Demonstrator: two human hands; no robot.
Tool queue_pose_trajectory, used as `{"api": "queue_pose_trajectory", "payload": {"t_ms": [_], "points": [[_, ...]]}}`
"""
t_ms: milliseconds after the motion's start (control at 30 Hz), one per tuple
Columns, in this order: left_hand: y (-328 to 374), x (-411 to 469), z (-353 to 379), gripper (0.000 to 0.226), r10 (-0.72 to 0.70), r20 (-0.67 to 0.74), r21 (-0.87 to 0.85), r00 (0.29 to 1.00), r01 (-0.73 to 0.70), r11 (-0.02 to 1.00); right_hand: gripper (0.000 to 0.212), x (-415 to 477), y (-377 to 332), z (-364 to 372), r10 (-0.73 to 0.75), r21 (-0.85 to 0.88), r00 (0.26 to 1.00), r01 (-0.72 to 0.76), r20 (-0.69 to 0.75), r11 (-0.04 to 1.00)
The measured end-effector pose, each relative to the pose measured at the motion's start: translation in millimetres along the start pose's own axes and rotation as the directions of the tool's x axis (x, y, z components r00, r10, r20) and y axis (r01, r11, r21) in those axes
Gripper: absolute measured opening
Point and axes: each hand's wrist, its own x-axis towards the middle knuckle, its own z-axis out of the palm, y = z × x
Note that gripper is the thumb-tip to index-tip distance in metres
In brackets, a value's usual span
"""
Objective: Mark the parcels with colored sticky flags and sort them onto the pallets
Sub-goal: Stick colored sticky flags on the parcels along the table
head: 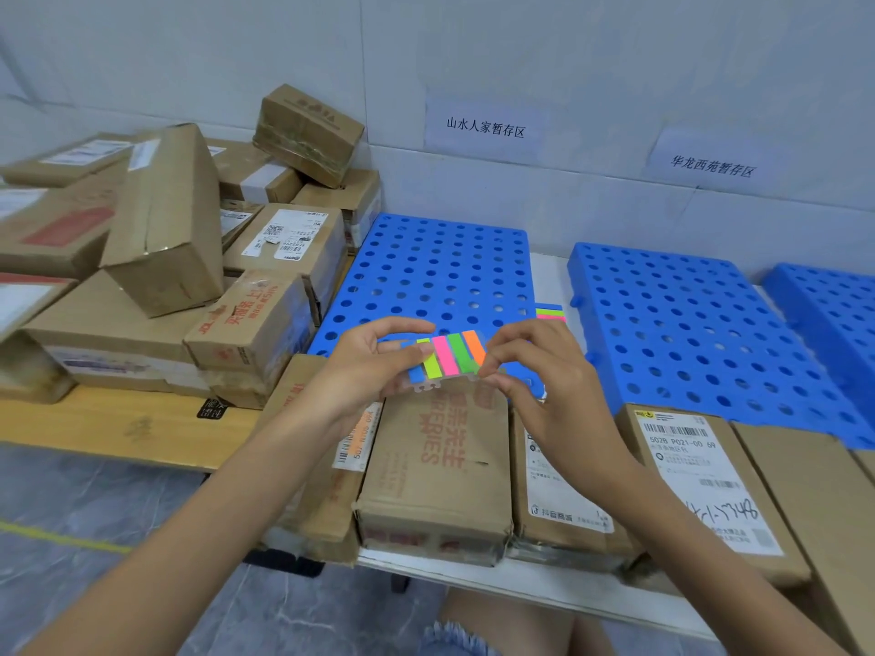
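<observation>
While the left hand (374, 357) is gripping the flags (442, 355) above the parcels (435, 466) | right hand (535, 366) is pinching the orange end, seemingly peeling | flags are looking light, flimsy, tacky; a free tip is offering the best hold

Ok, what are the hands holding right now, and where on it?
Both hold the pad of sticky flags: the left hand grips its blue end, the right hand pinches the orange end.

Wall sign (485, 127) 山水人家暂存区; parcel lbl (705, 480) 502B P021-00
</observation>
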Motion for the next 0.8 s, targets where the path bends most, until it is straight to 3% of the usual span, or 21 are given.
{"api": "queue_pose_trajectory", "payload": {"t_ms": [133,233,367,600,800], "points": [[-6.0,2.6,-8.0,0.019,-0.003,-0.106,-0.061,0.994,-0.004,0.998,0.003,-4.2,-13.3,-11.1,0.088,0.114,0.993,-0.098,0.083,0.989],[-11.4,2.2,-12.0,0.018,-0.011,-0.154,-0.076,0.988,-0.001,0.997,0.012,-5.0,-16.8,-22.1,0.212,0.233,0.961,-0.25,0.176,0.94],[-16.2,-1.2,-10.4,0.019,-0.009,-0.132,-0.017,0.991,0.007,1.0,0.014,-3.5,-10.0,-13.9,0.276,0.191,0.894,-0.358,0.354,0.914],[-21.0,-3.1,-6.2,0.018,0.014,-0.08,0.037,0.997,-0.011,0.999,0.012,-12.8,-0.7,12.7,0.261,0.034,0.916,-0.284,0.305,0.958],[-20.7,-1.6,-7.5,0.017,-0.024,-0.095,0.007,0.995,0.025,1.0,0.022,-28.9,6.6,24.6,0.208,0.041,0.946,-0.225,0.249,0.974]]}}
